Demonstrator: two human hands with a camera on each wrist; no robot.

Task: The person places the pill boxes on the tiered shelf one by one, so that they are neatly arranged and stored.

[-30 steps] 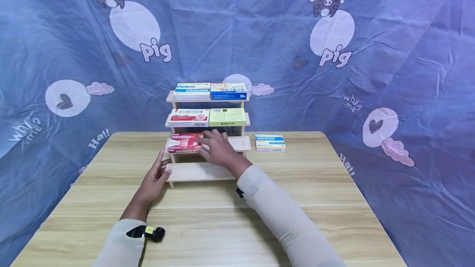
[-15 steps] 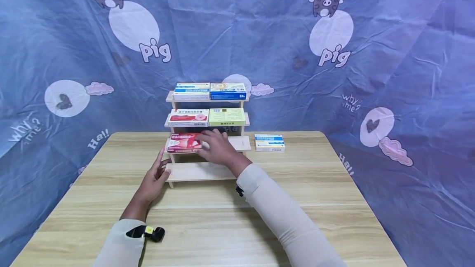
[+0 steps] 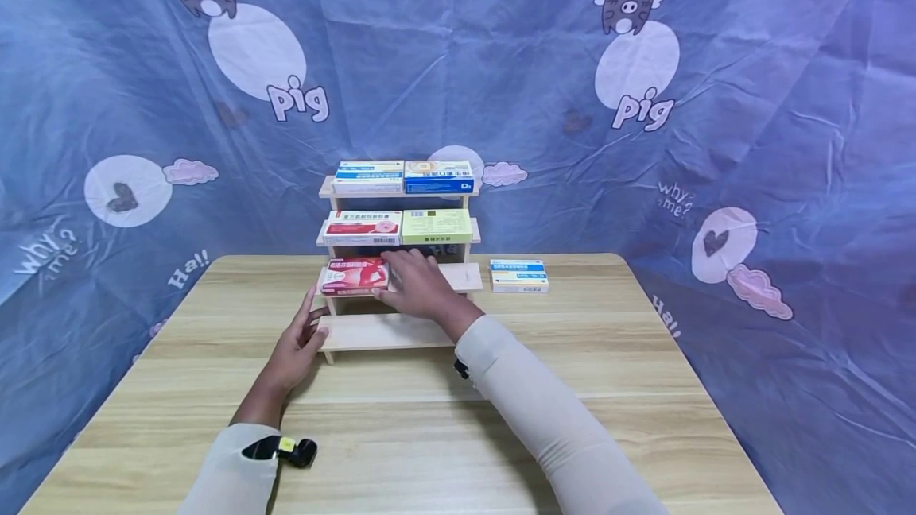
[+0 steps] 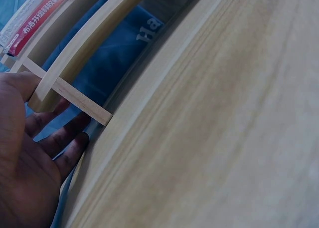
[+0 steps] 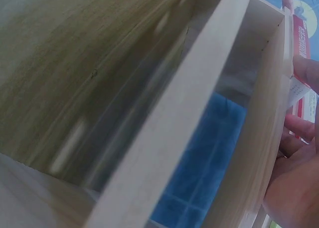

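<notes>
A four-tier wooden display stand [image 3: 382,332] stands on the table. My left hand [image 3: 295,350] grips the left end of its lowest shelf. The left wrist view shows the thumb against the shelf end and the other fingers behind it. On the second shelf from the bottom, at the left, lies a red and white medicine box [image 3: 354,275]. My right hand [image 3: 422,286] holds this box at its right end, thumb at the front edge and a fingertip at the back edge. In the right wrist view the thumb [image 5: 306,71] rests against the box's red front.
The third shelf bears a red-white box [image 3: 362,226] and a green box [image 3: 436,226]. Up top are a blue-white box [image 3: 368,176] and a blue vitamin box [image 3: 439,176]. Another blue-white box [image 3: 518,276] lies on the table [image 3: 401,435], right of the stand. Behind hangs a blue cloth [image 3: 458,62].
The right hand's fingers have drawn back from over the red box's top toward its right end, showing more of the box. The left hand keeps its place on the stand.
</notes>
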